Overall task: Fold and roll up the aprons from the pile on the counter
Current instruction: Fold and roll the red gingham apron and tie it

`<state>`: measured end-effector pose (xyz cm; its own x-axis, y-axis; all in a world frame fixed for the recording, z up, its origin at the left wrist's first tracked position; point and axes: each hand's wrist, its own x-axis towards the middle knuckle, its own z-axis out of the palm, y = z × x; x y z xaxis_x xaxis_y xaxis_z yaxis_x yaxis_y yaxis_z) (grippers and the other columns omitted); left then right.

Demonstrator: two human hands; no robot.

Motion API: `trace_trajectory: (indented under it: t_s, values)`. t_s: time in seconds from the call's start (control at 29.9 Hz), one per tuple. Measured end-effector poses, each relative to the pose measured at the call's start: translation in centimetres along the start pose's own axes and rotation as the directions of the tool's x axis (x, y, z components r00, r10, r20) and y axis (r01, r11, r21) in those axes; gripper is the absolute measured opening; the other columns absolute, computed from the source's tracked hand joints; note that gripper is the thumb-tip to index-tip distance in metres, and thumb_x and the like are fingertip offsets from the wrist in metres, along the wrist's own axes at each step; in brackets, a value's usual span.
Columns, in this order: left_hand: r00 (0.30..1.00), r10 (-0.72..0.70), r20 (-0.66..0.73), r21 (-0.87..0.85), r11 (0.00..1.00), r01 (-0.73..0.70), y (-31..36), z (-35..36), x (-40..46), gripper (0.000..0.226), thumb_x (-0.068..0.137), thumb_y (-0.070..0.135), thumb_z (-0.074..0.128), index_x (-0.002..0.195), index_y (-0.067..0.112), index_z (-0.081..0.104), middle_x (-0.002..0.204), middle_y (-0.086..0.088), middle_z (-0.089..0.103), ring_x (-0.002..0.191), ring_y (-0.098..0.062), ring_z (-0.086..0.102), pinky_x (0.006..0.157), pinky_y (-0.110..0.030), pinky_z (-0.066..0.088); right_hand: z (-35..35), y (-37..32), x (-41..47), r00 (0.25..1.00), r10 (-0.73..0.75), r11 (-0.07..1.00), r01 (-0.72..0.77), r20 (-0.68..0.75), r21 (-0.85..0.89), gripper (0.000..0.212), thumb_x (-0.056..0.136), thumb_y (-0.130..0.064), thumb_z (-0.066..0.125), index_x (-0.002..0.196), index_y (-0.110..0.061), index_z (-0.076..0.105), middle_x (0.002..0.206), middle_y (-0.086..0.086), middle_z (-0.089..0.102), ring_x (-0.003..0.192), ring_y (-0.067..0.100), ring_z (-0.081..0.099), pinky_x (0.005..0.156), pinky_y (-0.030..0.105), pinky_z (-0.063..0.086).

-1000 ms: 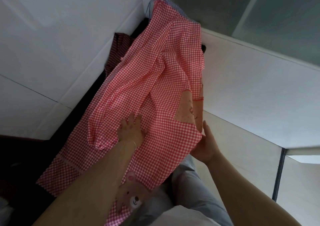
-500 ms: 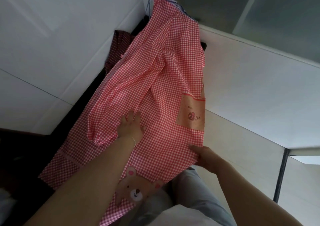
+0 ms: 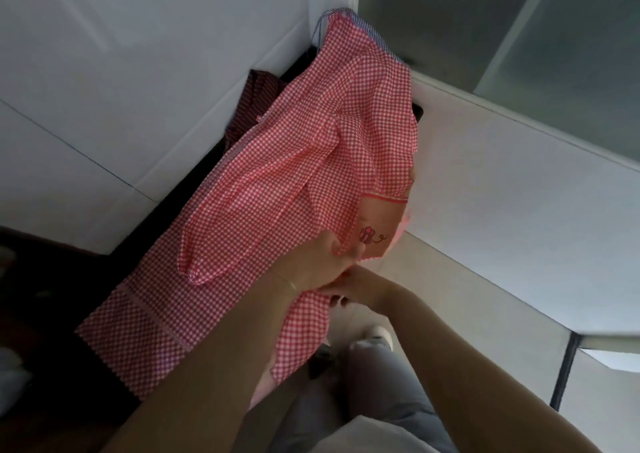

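Note:
A red-and-white checked apron (image 3: pixel 277 182) lies crumpled along the dark counter (image 3: pixel 104 300), its near end hanging over the edge. It has an orange pocket with a bee drawing (image 3: pixel 377 230). My left hand (image 3: pixel 322 262) pinches the cloth just left of that pocket. My right hand (image 3: pixel 356 288) meets it from below, fingers curled round the apron's hanging edge. The two hands touch each other. Further aprons of the pile show beneath: a dark red striped one (image 3: pixel 252 106) and a blue striped one (image 3: pixel 377 40) at the far end.
White tiled wall (image 3: pixel 121 88) runs along the counter's left side. A white panel (image 3: pixel 519 210) stands to the right, with frosted glass (image 3: pixel 519 29) above it. My grey trousers (image 3: pixel 377 383) and a shoe (image 3: pixel 375 334) show below the counter's edge.
My left hand has left the middle of the apron and moved right to the pocket. My right hand has come up to join it, gathering the lower right edge; the bear patch is now hidden.

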<state>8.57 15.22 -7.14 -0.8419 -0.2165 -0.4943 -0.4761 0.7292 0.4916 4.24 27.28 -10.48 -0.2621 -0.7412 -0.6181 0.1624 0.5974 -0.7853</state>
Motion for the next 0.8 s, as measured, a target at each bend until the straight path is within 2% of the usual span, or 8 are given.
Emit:
trace_trajectory:
  t_s: [0.1, 0.23, 0.3, 0.37, 0.5, 0.6, 0.7, 0.8]
  values:
    - [0.994, -0.083, -0.067, 0.262, 0.96, 0.097, 0.0, -1.8, 0.7, 0.034, 0.091, 0.044, 0.054, 0.111, 0.016, 0.058, 0.097, -0.002, 0.066, 0.089, -0.019, 0.062, 0.087, -0.031, 0.048, 1.9, -2.0, 1.4, 0.996, -0.079, 0.995, 0.081, 0.03, -0.053, 0.053, 0.088, -0.02, 0.067, 0.136, -0.015, 0.047, 0.128, -0.001, 0.057, 0.113, 0.011, 0.054, 0.106, 0.028, 0.042]
    - [0.966, -0.255, -0.033, 0.189, 0.948, 0.257, -1.6, -3.1, 1.0, 0.028, 0.092, 0.023, 0.05, 0.116, 0.009, 0.057, 0.113, -0.009, 0.062, 0.099, -0.025, 0.058, 0.084, -0.034, 0.045, 1.6, -1.2, 1.7, 0.991, -0.096, 0.981, 0.11, 0.092, -0.162, 0.046, 0.088, -0.025, 0.067, 0.133, -0.02, 0.053, 0.132, -0.002, 0.056, 0.112, 0.009, 0.051, 0.106, 0.03, 0.037]
    - [0.937, -0.339, -0.085, 0.025, 0.939, 0.343, -2.5, -3.6, 0.5, 0.024, 0.092, 0.018, 0.048, 0.111, 0.006, 0.055, 0.115, -0.012, 0.06, 0.096, -0.025, 0.055, 0.084, -0.034, 0.044, 0.7, -0.6, 2.2, 0.995, -0.099, 0.972, 0.094, -0.013, -0.215, 0.036, 0.09, -0.027, 0.064, 0.125, -0.022, 0.058, 0.128, -0.003, 0.058, 0.112, 0.013, 0.054, 0.104, 0.034, 0.041]
    - [0.888, -0.418, -0.191, -0.145, 0.907, 0.396, -3.4, -3.9, 0.0, 0.021, 0.094, 0.015, 0.045, 0.111, 0.007, 0.055, 0.122, -0.017, 0.057, 0.1, -0.027, 0.052, 0.088, -0.034, 0.04, -0.9, -0.9, 2.8, 0.956, -0.176, 0.956, 0.11, -0.234, -0.27, 0.023, 0.093, -0.03, 0.057, 0.114, -0.023, 0.061, 0.119, -0.003, 0.063, 0.108, 0.016, 0.06, 0.097, 0.039, 0.048]
    - [0.747, -0.469, -0.472, -0.214, 0.883, 0.419, -6.3, -5.1, 0.3, 0.041, 0.094, 0.019, 0.044, 0.134, 0.008, 0.05, 0.133, -0.018, 0.052, 0.122, -0.033, 0.049, 0.102, -0.036, 0.036, -6.3, -7.2, 5.9, 0.722, -0.447, 0.871, 0.216, -0.528, -0.441, 0.029, 0.099, -0.018, 0.04, 0.124, -0.024, 0.054, 0.131, -0.005, 0.052, 0.101, 0.013, 0.057, 0.078, 0.033, 0.05]
    - [0.761, -0.432, -0.483, -0.174, 0.9, 0.4, -7.3, -6.2, 1.4, 0.044, 0.093, 0.019, 0.044, 0.137, 0.009, 0.048, 0.135, -0.016, 0.051, 0.124, -0.031, 0.048, 0.105, -0.036, 0.035, -9.6, -11.3, 9.5, 0.824, -0.422, 0.737, 0.069, -0.378, -0.672, 0.042, 0.095, -0.009, 0.041, 0.131, -0.027, 0.05, 0.142, -0.005, 0.042, 0.114, 0.018, 0.052, 0.08, 0.03, 0.044]
    - [0.776, -0.418, -0.472, -0.186, 0.908, 0.376, -8.8, -7.8, 2.3, 0.044, 0.094, 0.017, 0.044, 0.137, 0.006, 0.047, 0.138, -0.016, 0.05, 0.127, -0.029, 0.045, 0.107, -0.033, 0.031, -9.8, -13.4, 12.9, 0.906, -0.334, 0.624, 0.007, -0.258, -0.782, 0.031, 0.098, -0.023, 0.039, 0.126, -0.03, 0.052, 0.13, -0.002, 0.055, 0.104, 0.018, 0.059, 0.093, 0.047, 0.046]
    - [0.797, -0.412, -0.441, -0.236, 0.91, 0.34, -10.1, -9.6, 3.0, 0.041, 0.094, 0.014, 0.043, 0.132, 0.005, 0.051, 0.137, -0.016, 0.051, 0.125, -0.029, 0.047, 0.104, -0.03, 0.032, -9.3, -15.4, 14.6, 0.972, -0.214, 0.539, 0.035, -0.096, -0.842, 0.036, 0.099, -0.039, 0.039, 0.128, -0.023, 0.053, 0.122, 0.004, 0.063, 0.103, 0.021, 0.06, 0.099, 0.04, 0.043]
